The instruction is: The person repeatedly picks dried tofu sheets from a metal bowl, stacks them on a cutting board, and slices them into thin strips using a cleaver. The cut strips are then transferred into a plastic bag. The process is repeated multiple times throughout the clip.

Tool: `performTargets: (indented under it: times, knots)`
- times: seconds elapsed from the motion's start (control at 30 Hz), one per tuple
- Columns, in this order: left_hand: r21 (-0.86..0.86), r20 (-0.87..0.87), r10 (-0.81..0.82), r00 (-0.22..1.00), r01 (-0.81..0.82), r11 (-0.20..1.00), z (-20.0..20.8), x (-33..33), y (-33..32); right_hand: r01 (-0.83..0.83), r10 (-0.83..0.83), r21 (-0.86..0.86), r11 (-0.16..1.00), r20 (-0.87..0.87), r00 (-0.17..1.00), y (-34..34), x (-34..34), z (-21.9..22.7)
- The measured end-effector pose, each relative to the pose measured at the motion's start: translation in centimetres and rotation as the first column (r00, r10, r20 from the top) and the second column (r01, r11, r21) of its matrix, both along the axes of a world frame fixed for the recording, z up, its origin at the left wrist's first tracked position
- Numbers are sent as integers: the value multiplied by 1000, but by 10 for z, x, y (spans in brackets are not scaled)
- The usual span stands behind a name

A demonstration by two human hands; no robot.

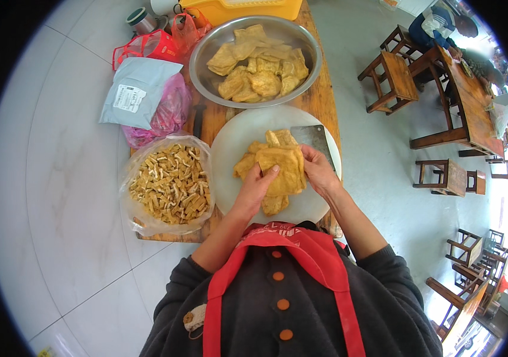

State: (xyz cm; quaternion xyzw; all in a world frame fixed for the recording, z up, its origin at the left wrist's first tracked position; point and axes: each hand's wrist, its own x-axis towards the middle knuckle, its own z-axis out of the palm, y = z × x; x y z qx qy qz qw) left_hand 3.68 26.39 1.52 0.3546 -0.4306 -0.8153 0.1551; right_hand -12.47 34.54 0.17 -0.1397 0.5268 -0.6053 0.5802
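Left hand (256, 189): thumb flat on the face of the top fried-tofu piece (283, 174), near its left side; other fingers mostly hidden, closed around the edge. Right hand (319, 171): thumb and fingers pinched on the right edge of the same piece. So both hands grip it, one per side, over the middle of the round white board (225, 140). Exact finger placement underneath: can't tell.

Piece looks flat, squarish, golden-brown, skin wrinkled and slightly puffed, edges uneven. Whether it's one layer or several stacked: can't tell. More of the same pieces (245, 163) lie on the board under and around it, sticking out left, on the far side and on the near side.

Cleaver (313, 140) lies flat on the board's far right part, broad grey blade, right next to the right hand.

Left of the board: clear plastic bag (128, 205), open, full of cut strips (170, 184), brown skin and pale insides. Far side of the board: big steel bowl (318, 55) with whole pieces (263, 66) in it. Wooden table (330, 98) under the lot.

Writing: grey parcel bag (141, 77), off the board's far left, carries a white printed label (129, 98), too small to read reliably. It sits on a pink bag (169, 114). Red apron (342, 297), on the board's near side, has white lettering on the bib, folded and partly hidden.
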Motion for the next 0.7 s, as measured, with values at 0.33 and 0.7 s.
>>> performTargets:
  times: [0.33,0.7]
  knots:
    - [-176,-6,90,996,-90,980,1,18,3,-132,132,0,991,-34,991,-5,9,3]
    - [170,151,-47,987,21,985,-30,79,-13,-179,130,-57,982,-481,867,0,71,-31]
